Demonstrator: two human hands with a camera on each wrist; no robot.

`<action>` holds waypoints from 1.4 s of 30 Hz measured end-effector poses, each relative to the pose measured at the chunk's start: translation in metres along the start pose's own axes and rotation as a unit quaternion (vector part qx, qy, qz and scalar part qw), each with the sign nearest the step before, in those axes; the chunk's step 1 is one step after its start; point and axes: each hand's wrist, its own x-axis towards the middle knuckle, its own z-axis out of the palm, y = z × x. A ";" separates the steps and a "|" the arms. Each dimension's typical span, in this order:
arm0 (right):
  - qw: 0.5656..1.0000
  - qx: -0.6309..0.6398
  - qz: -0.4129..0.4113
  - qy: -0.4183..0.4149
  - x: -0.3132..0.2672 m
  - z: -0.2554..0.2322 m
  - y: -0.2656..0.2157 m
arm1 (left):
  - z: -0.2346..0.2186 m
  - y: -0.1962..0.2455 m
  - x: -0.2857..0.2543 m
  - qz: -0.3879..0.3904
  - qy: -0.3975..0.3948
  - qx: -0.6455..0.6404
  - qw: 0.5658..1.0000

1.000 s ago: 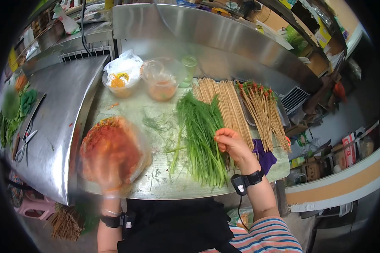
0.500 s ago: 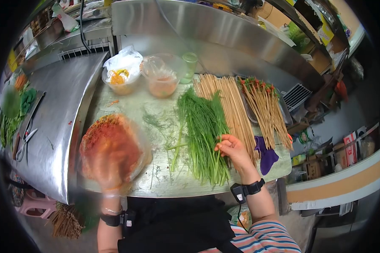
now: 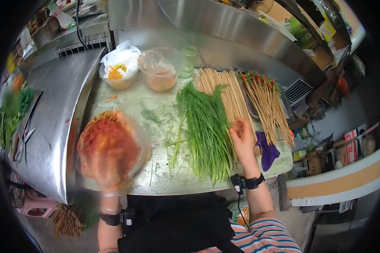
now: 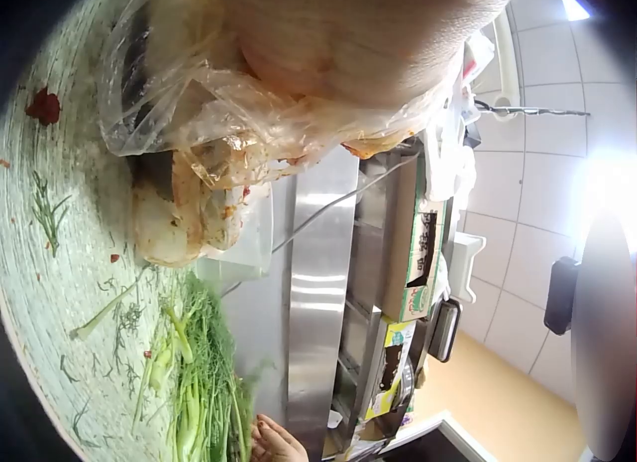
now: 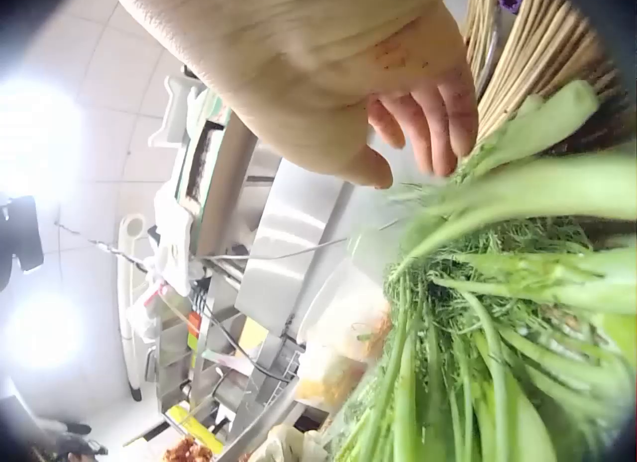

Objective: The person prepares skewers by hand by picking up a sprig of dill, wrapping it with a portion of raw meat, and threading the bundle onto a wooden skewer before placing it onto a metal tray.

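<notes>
In the head view my left hand (image 3: 108, 164), in a clear plastic glove, lies blurred over a red seasoned mixture (image 3: 98, 137) in a clear bowl (image 3: 145, 154). The glove (image 4: 214, 149) is smeared red in the left wrist view; I cannot tell whether its fingers grip anything. My right hand (image 3: 243, 137) is bare, with fingers loosely bent and nothing between them. It hovers at the right edge of a bunch of feathery green stalks (image 3: 204, 135). Right behind it lie bare wooden skewers (image 3: 226, 90). Orange-red smears mark its palm in the right wrist view.
Skewers with red and green tips (image 3: 266, 101) lie on a metal tray (image 3: 288, 111) at the right. A purple cloth (image 3: 269, 156) is beside them. Two tubs (image 3: 121, 84) (image 3: 161, 82) and a green cup (image 3: 189, 63) stand behind. Scissors (image 3: 24, 145) lie on the steel counter (image 3: 57, 105).
My right hand has moved from over the green stalks up and right toward the bare skewers, its fingers now pointing away from me. My left hand stays over the red mixture.
</notes>
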 end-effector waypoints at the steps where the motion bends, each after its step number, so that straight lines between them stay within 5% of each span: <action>1: 0.998 -0.041 -0.052 -0.007 0.002 0.000 -0.017 | 0.001 0.001 0.000 -0.007 0.004 -0.011 1.000; 3: 0.980 -0.121 -0.155 -0.024 0.003 -0.007 -0.058 | 0.003 0.002 -0.002 -0.015 0.013 -0.019 1.000; 4: 0.991 -0.069 -0.066 -0.094 -0.004 0.001 -0.073 | 0.003 0.003 -0.002 -0.015 0.013 -0.016 1.000; 7: 0.950 -0.209 -0.075 -0.220 -0.018 0.023 -0.075 | 0.003 0.003 -0.001 -0.019 0.006 0.017 1.000; 13: 0.919 -0.330 -0.084 -0.200 -0.013 0.047 -0.056 | -0.003 -0.003 -0.003 0.003 0.010 0.039 0.999; 16: 0.941 -0.155 0.070 -0.293 0.003 0.036 -0.059 | -0.001 0.000 -0.002 -0.011 0.007 0.010 1.000; 17: 0.941 0.024 0.154 -0.299 0.007 0.029 -0.061 | -0.001 0.000 -0.003 -0.014 0.011 0.007 1.000; 19: 0.833 0.370 0.303 -0.278 0.016 0.011 -0.065 | -0.002 -0.002 -0.004 -0.012 0.017 0.014 1.000; 20: 0.795 0.454 0.299 -0.271 0.016 0.004 -0.062 | -0.004 -0.005 -0.004 -0.006 0.016 0.024 1.000; 27: 0.811 0.472 0.280 -0.205 0.011 -0.004 -0.053 | -0.002 0.001 -0.001 0.025 0.003 0.064 0.998; 33: 0.807 0.458 0.292 -0.230 0.004 -0.010 -0.065 | -0.004 -0.010 -0.004 -0.003 0.010 -0.003 1.000; 38: 0.811 0.439 0.283 -0.264 0.001 -0.005 -0.075 | -0.013 -0.020 -0.001 0.069 0.000 0.162 0.984; 42: 0.817 0.398 0.260 -0.327 0.000 0.004 -0.095 | -0.010 -0.009 0.000 0.050 -0.012 0.149 0.988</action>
